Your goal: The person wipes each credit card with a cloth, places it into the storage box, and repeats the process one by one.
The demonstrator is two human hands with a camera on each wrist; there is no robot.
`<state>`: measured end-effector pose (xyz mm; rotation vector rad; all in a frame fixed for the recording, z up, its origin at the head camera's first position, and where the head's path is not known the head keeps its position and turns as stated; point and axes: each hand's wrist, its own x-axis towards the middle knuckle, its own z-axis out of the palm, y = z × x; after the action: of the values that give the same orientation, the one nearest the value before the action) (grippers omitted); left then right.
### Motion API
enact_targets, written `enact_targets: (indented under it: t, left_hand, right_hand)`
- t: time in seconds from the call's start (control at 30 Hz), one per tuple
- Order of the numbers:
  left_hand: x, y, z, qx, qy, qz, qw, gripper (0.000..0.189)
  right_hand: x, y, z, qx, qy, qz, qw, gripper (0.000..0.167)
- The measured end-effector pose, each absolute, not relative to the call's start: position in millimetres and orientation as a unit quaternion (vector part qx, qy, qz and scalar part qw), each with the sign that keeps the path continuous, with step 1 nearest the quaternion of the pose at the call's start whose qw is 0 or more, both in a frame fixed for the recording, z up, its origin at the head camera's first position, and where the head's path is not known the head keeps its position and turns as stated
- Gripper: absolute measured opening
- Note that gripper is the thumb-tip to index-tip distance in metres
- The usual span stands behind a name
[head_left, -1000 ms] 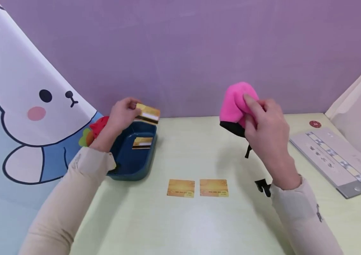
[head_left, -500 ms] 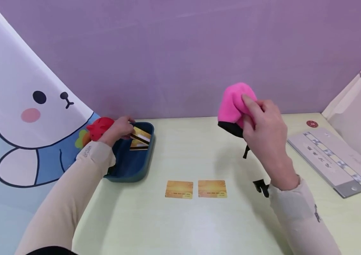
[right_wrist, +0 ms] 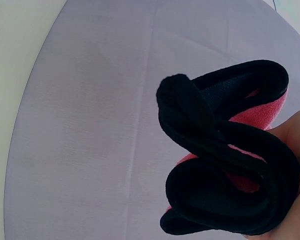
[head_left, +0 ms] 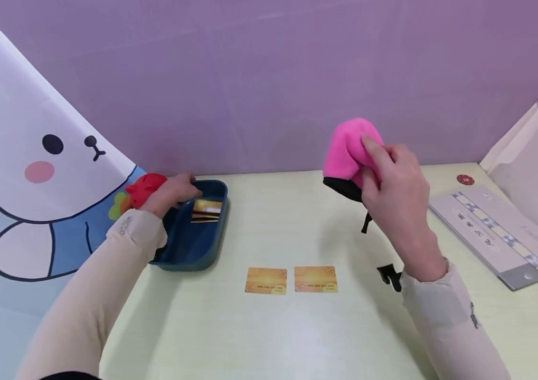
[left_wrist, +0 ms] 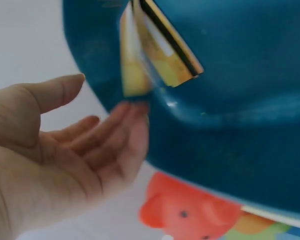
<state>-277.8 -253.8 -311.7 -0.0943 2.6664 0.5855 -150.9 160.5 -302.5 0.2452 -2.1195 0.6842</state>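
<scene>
My left hand (head_left: 173, 192) is over the far left side of a dark blue tray (head_left: 188, 264). In the left wrist view its thumb stands apart from the fingers, fingertips close to the yellow bank cards (left_wrist: 167, 62) leaning at the tray's wall. Those cards (head_left: 207, 207) overlap each other inside the tray. My right hand (head_left: 398, 203) pinches a folded pink cloth item (head_left: 350, 145) with black trim, held up above the table. From the right wrist, its black edging (right_wrist: 225, 220) shows in loops. Two orange bank cards (head_left: 266, 281) lie side by side on the table.
A red pig toy (head_left: 144, 190) stands at the tray's left. To the right lie a grey boxed set or folder (head_left: 497, 232), a red poker chip (head_left: 465, 179) and a small black object (head_left: 389, 275). A purple cloth (head_left: 269, 89) hangs behind.
My left hand has lowered a bank card into the tray and let it go beside the other one. The right hand keeps holding the pink cloth item in nearly the same place.
</scene>
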Motion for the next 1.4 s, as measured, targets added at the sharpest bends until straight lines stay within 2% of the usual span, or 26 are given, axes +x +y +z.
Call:
enact_targets:
  t: [0.17, 0.23, 0.3, 0.37, 0.5, 0.57, 0.8, 0.93, 1.1, 1.4]
  left_hand:
    - [-256.1, -229.2, -296.2, 0.081, 0.98, 0.158, 0.093, 0.053]
    - [-240.2, -212.3, -292.6, 0.148, 0.97, 0.174, 0.079, 0.047]
    - [-220.2, -193.7, -293.9, 0.215, 0.955, 0.178, 0.095, 0.043]
    - [-198.4, -176.6, -301.7, 0.261, 0.942, 0.159, 0.138, 0.042]
    - [-160.7, -151.3, -329.4, 0.284, 0.929, 0.062, 0.231, 0.055]
    - [-148.8, -143.7, -342.9, 0.282, 0.925, 0.01, 0.255, 0.061]
    - [-135.4, -129.0, -368.5, 0.303, 0.915, -0.083, 0.253, 0.069]
    - [-137.0, -123.9, -373.1, 0.314, 0.913, -0.094, 0.244, 0.072]
    - [-142.7, -121.2, -371.8, 0.31, 0.91, -0.095, 0.26, 0.073]
    - [-143.3, -120.6, -371.5, 0.301, 0.913, -0.087, 0.26, 0.061]
  right_hand:
    - [-150.3, 158.9, -303.0, 0.1, -0.854, 0.274, 0.431, 0.037]
    - [-150.0, 158.3, -302.8, 0.1, -0.854, 0.276, 0.43, 0.037]
    - [-149.7, 157.7, -302.6, 0.099, -0.854, 0.277, 0.43, 0.037]
    - [-149.6, 157.2, -302.6, 0.098, -0.853, 0.278, 0.431, 0.037]
    - [-149.4, 156.5, -302.6, 0.097, -0.852, 0.28, 0.432, 0.038]
    - [-149.4, 156.2, -303.0, 0.099, -0.853, 0.279, 0.43, 0.038]
    - [-149.9, 154.9, -304.1, 0.103, -0.854, 0.275, 0.429, 0.037]
    - [-150.2, 154.2, -304.3, 0.105, -0.853, 0.274, 0.432, 0.037]
    - [-150.3, 154.1, -304.2, 0.105, -0.85, 0.275, 0.436, 0.036]
    - [-149.7, 154.5, -305.3, 0.107, -0.852, 0.269, 0.436, 0.037]
